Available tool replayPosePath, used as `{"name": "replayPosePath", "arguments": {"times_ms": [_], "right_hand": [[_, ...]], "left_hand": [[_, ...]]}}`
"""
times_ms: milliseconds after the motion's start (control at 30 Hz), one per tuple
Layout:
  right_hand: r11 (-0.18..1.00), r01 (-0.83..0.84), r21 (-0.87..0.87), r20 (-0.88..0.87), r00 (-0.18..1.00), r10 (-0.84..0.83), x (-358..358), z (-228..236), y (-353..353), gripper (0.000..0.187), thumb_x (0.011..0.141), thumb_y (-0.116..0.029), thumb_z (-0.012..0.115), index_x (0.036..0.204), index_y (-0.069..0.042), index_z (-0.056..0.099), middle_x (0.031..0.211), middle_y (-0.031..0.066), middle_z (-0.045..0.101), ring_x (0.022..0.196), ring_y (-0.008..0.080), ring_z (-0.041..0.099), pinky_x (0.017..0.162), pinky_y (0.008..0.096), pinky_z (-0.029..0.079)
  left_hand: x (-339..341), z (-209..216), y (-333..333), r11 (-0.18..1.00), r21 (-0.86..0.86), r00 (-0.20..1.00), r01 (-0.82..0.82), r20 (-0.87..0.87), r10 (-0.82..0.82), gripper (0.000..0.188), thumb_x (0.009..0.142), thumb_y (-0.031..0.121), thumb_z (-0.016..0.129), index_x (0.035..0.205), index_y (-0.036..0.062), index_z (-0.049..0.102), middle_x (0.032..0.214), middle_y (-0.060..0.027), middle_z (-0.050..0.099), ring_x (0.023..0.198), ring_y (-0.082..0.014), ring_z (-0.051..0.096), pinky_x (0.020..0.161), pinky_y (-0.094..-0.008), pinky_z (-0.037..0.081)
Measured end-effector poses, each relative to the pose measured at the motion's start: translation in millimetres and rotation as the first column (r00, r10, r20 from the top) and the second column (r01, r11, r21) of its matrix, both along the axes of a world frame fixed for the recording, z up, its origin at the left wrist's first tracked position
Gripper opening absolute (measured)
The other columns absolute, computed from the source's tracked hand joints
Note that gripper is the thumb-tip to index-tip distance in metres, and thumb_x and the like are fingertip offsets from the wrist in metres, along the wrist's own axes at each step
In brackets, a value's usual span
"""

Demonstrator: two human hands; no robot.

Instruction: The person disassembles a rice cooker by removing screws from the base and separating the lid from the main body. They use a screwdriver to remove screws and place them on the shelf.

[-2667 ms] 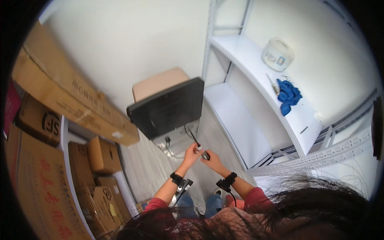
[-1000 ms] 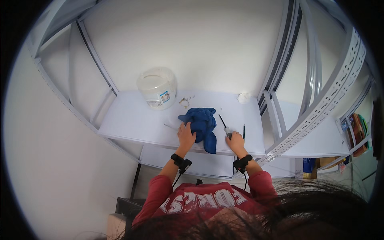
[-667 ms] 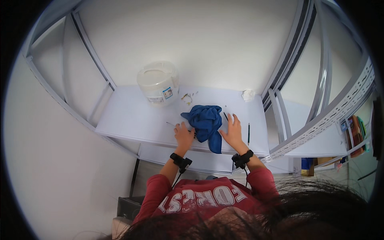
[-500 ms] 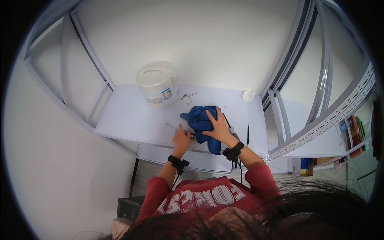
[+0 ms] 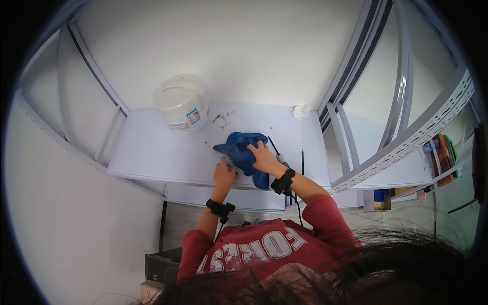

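A bunched dark blue cloth (image 5: 239, 152) lies near the front of the white table. My right hand (image 5: 265, 159) is closed on its right side, fingers pressed into the folds. My left hand (image 5: 224, 174) is at the cloth's lower left edge, its fingers bent around a tool whose thin shaft (image 5: 209, 147) sticks out toward the far left. The tool's other end is mostly hidden by the hand and cloth. Just right of the cloth lies a tool with a black rod and grey handle (image 5: 283, 161), partly behind my right wrist.
A white lidded bucket (image 5: 178, 109) stands at the back left of the white table (image 5: 147, 152). Small yellowish bits (image 5: 220, 121) lie beside it. A crumpled white tissue (image 5: 300, 112) sits at the back right, and a dark green pencil (image 5: 303, 161) nearer. Metal shelf posts (image 5: 351, 56) frame the table.
The view has shifted, so the scene sits farther left. My right hand's spread fingers have drawn in on the cloth, and my left fingers have bent at the cloth's edge, covering more of the tool.
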State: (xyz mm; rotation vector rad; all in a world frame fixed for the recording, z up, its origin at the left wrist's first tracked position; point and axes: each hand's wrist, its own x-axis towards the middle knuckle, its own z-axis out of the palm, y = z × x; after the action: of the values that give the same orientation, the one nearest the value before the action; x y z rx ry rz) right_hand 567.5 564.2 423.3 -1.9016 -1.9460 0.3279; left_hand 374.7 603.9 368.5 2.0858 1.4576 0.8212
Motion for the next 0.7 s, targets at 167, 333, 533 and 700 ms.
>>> {"name": "replayPosePath", "arguments": {"times_ms": [167, 333, 533, 700], "right_hand": [[0.965, 0.102, 0.24, -0.198, 0.979, -0.054, 22, 44, -15, 0.069, 0.061, -0.007, 0.075, 0.124, -0.016, 0.047, 0.118, 0.0256, 0.041, 0.103, 0.0495, 0.048, 0.087, 0.0498, 0.047], [0.885, 0.255, 0.39, -0.281, 0.948, -0.149, 55, 107, -27, 0.068, 0.057, -0.005, 0.077, 0.12, -0.013, 0.051, 0.117, 0.021, 0.044, 0.103, 0.0415, 0.053, 0.087, 0.0407, 0.049], [0.746, 0.459, 0.482, -0.203, 0.887, -0.415, 98, 128, -51, 0.07, 0.059, -0.005, 0.079, 0.122, -0.012, 0.05, 0.12, 0.0239, 0.043, 0.108, 0.0442, 0.05, 0.089, 0.0438, 0.047], [0.664, 0.571, 0.483, -0.292, 0.82, -0.493, 125, 107, -76, 0.073, 0.059, -0.005, 0.078, 0.125, -0.011, 0.047, 0.124, 0.0267, 0.04, 0.112, 0.0478, 0.045, 0.093, 0.0474, 0.043]], "left_hand": [[0, 22, 4, 0.996, 0.093, 1.0, 0.013, 0.007, -0.013, 0.057, 0.079, 0.02, 0.062, 0.133, 0.0081, 0.046, 0.094, -0.0227, 0.056, 0.078, -0.04, 0.06, 0.07, -0.0468, 0.05], [27, 62, 6, 0.99, 0.076, 0.99, 0.116, 0.073, -0.121, 0.051, 0.082, 0.015, 0.058, 0.132, 0.0139, 0.049, 0.097, -0.0217, 0.055, 0.077, -0.0389, 0.06, 0.07, -0.0453, 0.05], [98, 69, 2, 0.939, 0.073, 0.929, 0.335, 0.138, -0.342, 0.034, 0.084, 0.016, 0.058, 0.118, 0.011, 0.06, 0.097, -0.0209, 0.055, 0.078, -0.0384, 0.061, 0.071, -0.0437, 0.051], [166, 64, -18, 0.879, 0.116, 0.875, 0.462, 0.102, -0.474, 0.029, 0.083, 0.02, 0.062, 0.11, 0.008, 0.063, 0.091, -0.0207, 0.059, 0.077, -0.0374, 0.061, 0.07, -0.0435, 0.051]]}}
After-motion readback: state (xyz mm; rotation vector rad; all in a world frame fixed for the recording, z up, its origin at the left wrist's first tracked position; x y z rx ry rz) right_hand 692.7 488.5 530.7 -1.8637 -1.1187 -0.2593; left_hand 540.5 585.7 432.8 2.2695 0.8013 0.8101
